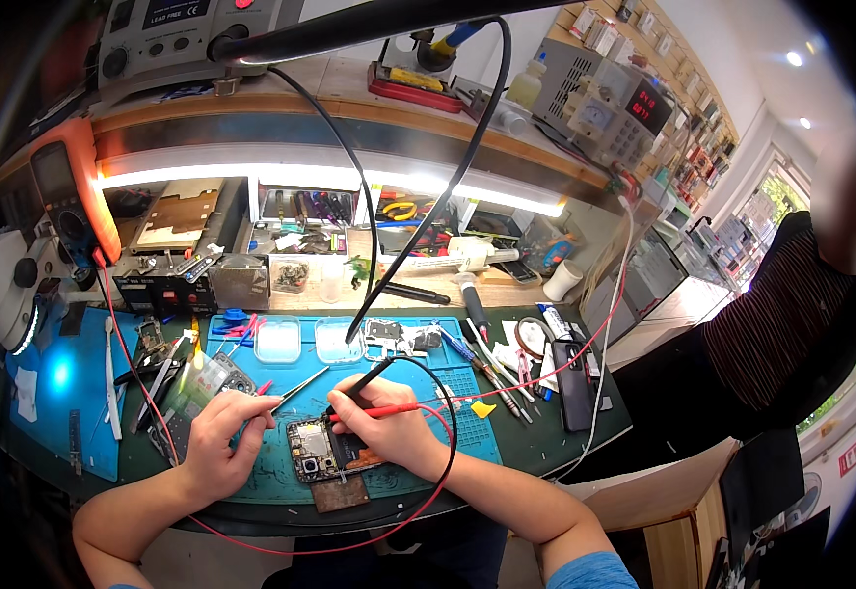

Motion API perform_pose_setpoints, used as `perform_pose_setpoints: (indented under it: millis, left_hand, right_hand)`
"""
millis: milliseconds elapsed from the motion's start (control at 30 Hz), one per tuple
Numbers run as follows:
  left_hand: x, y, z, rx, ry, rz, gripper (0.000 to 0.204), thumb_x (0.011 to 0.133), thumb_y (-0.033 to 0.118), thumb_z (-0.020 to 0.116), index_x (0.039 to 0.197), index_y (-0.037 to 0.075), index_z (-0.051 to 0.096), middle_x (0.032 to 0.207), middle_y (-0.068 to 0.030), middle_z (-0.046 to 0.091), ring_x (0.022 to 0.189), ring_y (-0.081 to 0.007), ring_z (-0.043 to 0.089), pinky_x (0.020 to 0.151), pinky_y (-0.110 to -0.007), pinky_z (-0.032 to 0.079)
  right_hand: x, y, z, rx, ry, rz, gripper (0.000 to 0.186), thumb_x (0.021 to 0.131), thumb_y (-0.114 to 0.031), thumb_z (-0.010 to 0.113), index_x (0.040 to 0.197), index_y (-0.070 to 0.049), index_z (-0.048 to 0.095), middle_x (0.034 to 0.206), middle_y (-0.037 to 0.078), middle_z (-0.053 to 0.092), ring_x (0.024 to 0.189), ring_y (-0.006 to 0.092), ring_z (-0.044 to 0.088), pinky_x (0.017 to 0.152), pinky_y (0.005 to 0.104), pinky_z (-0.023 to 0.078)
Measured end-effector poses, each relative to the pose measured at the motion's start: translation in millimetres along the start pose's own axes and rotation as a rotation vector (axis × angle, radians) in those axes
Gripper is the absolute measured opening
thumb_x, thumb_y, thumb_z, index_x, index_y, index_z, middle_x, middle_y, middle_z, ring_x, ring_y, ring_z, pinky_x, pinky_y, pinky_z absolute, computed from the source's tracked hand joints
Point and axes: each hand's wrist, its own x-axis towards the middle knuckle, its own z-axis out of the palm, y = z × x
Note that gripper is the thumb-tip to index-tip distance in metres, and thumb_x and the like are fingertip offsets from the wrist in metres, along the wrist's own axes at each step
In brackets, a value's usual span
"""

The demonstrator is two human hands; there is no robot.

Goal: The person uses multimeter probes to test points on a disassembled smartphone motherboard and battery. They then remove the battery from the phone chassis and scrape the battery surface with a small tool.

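Note:
An opened smartphone [312, 447] with bare circuit board and camera modules lies on the blue work mat [271, 481] in front of me. My right hand [384, 422] is closed over the phone's upper right side, around a red test probe [389, 409] and a black test probe [374, 374]. Their tips are hidden by the fingers. To the left of the phone, my left hand [224, 442] pinches a pair of metal tweezers [300, 389], which points up and right above the mat. Under the phone's lower edge sits a brown metal plate [342, 494].
An orange multimeter [73, 196] stands at the left, its red lead trailing across my lap. Clear plastic boxes [278, 340], screwdrivers [492, 368] and a dark phone [572, 388] lie around the mat. A microscope [6, 294] is far left. Another person [772, 314] stands at the right.

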Motion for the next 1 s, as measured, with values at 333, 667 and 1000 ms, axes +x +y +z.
perform_pose_setpoints:
  millis: [333,667,1000]
  left_hand:
    - [0.0,2.0,1.8,-0.01,0.008,-0.047,0.03,0.091,-0.007,0.063,0.119,0.002,0.07,0.088,-0.0089,0.07,0.082,-0.0254,0.067,0.079,-0.036,0.054]
    - [3.6,2.4,-0.3,0.017,-0.012,-0.01,0.032,0.094,-0.009,0.057,0.122,0.0,0.069,0.088,-0.0111,0.068,0.081,-0.0234,0.067,0.074,-0.034,0.054]
    - [1.2,-0.9,-1.0,0.015,0.001,0.006,0.03,0.096,-0.006,0.059,0.123,0.0,0.069,0.09,-0.0096,0.069,0.083,-0.0227,0.067,0.081,-0.035,0.055]
  right_hand:
    - [-0.3,-0.7,-1.4,-0.023,0.004,-0.011,0.016,0.102,-0.011,0.068,0.107,0.004,0.068,0.089,0.007,0.074,0.078,0.0124,0.076,0.066,0.0237,0.061]
    - [0.1,3.7,0.4,0.042,0.024,-0.019,0.014,0.102,-0.009,0.068,0.104,0.005,0.068,0.089,0.008,0.073,0.077,0.0129,0.075,0.067,0.0243,0.061]
    - [-0.8,-1.4,1.3,0.015,0.021,-0.041,0.015,0.103,-0.01,0.068,0.104,0.005,0.068,0.088,0.01,0.073,0.075,0.0152,0.075,0.066,0.0243,0.061]
